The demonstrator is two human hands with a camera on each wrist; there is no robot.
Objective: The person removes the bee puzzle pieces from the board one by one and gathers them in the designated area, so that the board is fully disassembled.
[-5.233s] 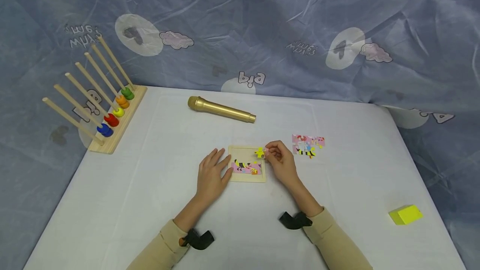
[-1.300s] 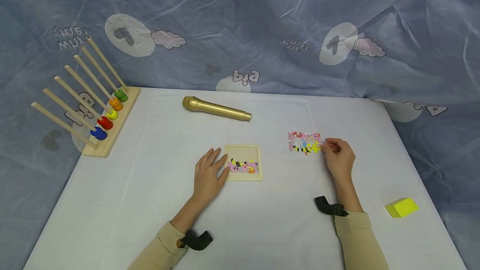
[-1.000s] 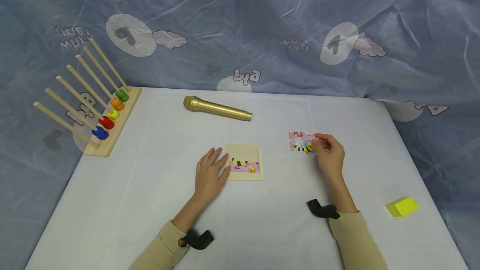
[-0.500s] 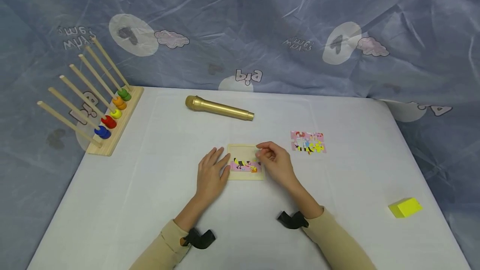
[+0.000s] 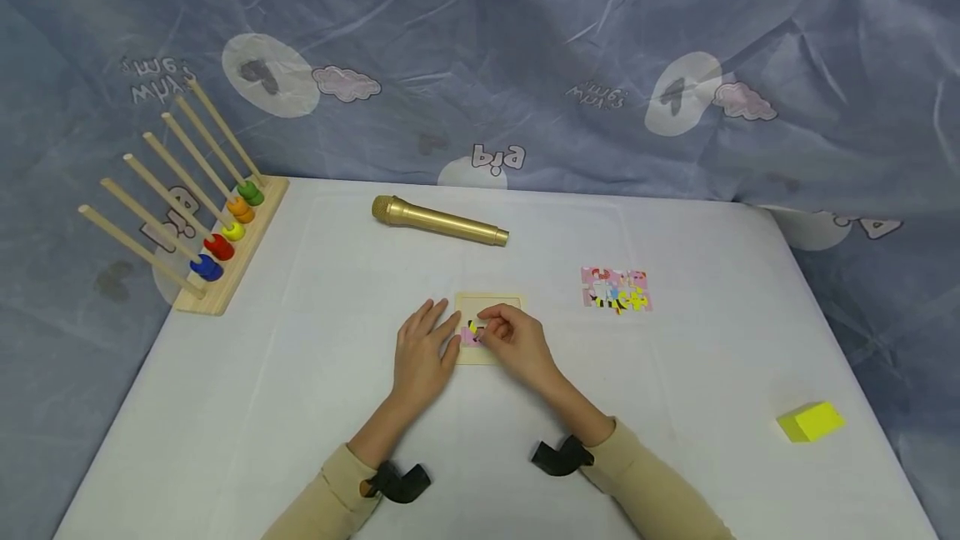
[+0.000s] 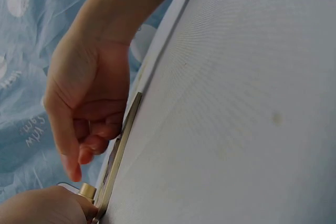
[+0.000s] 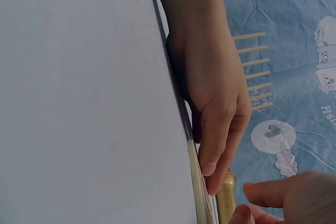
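Note:
My left hand [image 5: 423, 357] lies with spread fingers along the left rim of a small wooden puzzle tray [image 5: 477, 304]. Pink and yellow puzzle pieces [image 5: 470, 337] fill the tray's lower part, partly covered by my right hand [image 5: 522, 350]. That hand is over the tray's right side, its index finger and thumb bent towards the pieces with a gap between them. In the right wrist view, the fingertips of the right hand [image 7: 302, 195] also stand apart, and no piece shows between them. Right of the tray, several joined puzzle pieces [image 5: 617, 290] form a picture on the white table.
A gold microphone [image 5: 441, 221] lies behind the tray. At the far left stands a wooden peg rack [image 5: 240, 265] with coloured beads. A yellow block [image 5: 811, 422] rests near the table's right edge. A blue-grey cloth [image 5: 480, 65] hangs behind.
The yellow piece my right hand held earlier now lies with the joined pieces on the right. That hand has since moved left over the tray. My left hand stays in place.

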